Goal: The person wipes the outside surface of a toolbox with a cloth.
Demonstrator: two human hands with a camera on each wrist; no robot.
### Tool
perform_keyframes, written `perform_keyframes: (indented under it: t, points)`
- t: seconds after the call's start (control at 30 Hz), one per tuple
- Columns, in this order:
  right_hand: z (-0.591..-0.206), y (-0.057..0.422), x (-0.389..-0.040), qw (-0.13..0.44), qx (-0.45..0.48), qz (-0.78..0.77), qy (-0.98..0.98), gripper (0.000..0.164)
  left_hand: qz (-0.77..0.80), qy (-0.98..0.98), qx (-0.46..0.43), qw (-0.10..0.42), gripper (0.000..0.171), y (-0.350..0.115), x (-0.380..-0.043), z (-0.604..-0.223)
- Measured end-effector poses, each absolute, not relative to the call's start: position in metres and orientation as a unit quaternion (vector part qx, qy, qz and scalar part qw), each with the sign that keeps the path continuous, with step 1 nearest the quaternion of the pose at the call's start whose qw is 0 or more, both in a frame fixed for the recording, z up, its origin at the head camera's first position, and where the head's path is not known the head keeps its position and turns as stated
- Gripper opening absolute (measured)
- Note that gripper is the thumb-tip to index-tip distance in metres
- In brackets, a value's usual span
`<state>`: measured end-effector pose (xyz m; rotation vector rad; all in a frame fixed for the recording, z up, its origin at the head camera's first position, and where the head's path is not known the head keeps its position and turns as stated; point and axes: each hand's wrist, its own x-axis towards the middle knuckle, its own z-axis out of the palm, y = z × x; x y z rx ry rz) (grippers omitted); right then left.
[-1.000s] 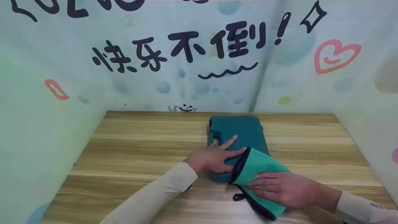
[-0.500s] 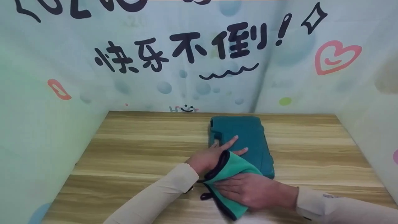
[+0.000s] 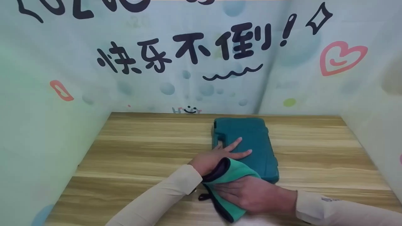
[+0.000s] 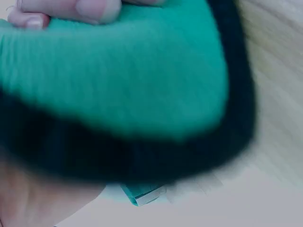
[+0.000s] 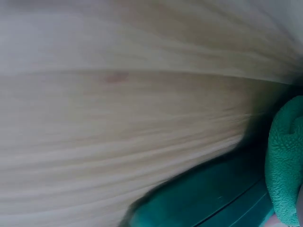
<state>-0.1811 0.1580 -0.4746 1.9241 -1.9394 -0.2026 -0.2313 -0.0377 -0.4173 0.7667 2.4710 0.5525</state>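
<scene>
A dark teal plastic case (image 3: pixel 248 133) lies flat on the wooden table. My left hand (image 3: pixel 210 159) rests on its left side near the handle opening, two fingers stretched across the lid. My right hand (image 3: pixel 251 193) lies on a green cloth (image 3: pixel 240 169) with black edging, its fingers straight and pressing it at the case's near end. The cloth's raised edge covers part of my left hand. In the left wrist view, right-hand fingertips (image 4: pixel 97 8) show on top of the cloth. The right wrist view shows the fuzzy cloth (image 5: pixel 284 165) over the case's edge (image 5: pixel 203 194).
The wood-grain table (image 3: pixel 150 141) extends to both sides of the case. A printed fabric backdrop (image 3: pixel 141 91) with dark lettering stands behind it, with fabric panels at left and right. A black loop (image 3: pixel 204 197) hangs off the cloth's left edge.
My right hand has slid the cloth leftward along the case's near end, up against my left hand. The case's near right corner has come into sight. My left hand stays in place.
</scene>
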Motion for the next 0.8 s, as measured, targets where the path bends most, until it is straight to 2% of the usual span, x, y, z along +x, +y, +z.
perform_keyframes:
  t: [0.13, 0.3, 0.53, 0.8]
  points:
    - [-0.475, 0.178, -0.182, 0.196, 0.691, -0.059, -0.693, 0.044, 0.099, 0.905, 0.339, 0.238, 0.063, -0.032, -0.237, -0.416]
    - [-0.474, 0.21, -0.186, 0.177, 0.7, -0.035, -0.691, 0.043, 0.051, 0.886, 0.41, 0.212, 0.074, -0.027, -0.243, -0.418]
    - [-0.474, 0.253, -0.193, 0.175, 0.72, -0.014, -0.672, 0.043, 0.103, 0.915, 0.322, 0.222, 0.068, -0.027, -0.241, -0.419]
    - [-0.469, 0.281, -0.206, 0.165, 0.744, 0.033, -0.646, 0.041, 0.099, 0.914, 0.332, 0.211, 0.072, -0.028, -0.24, -0.419]
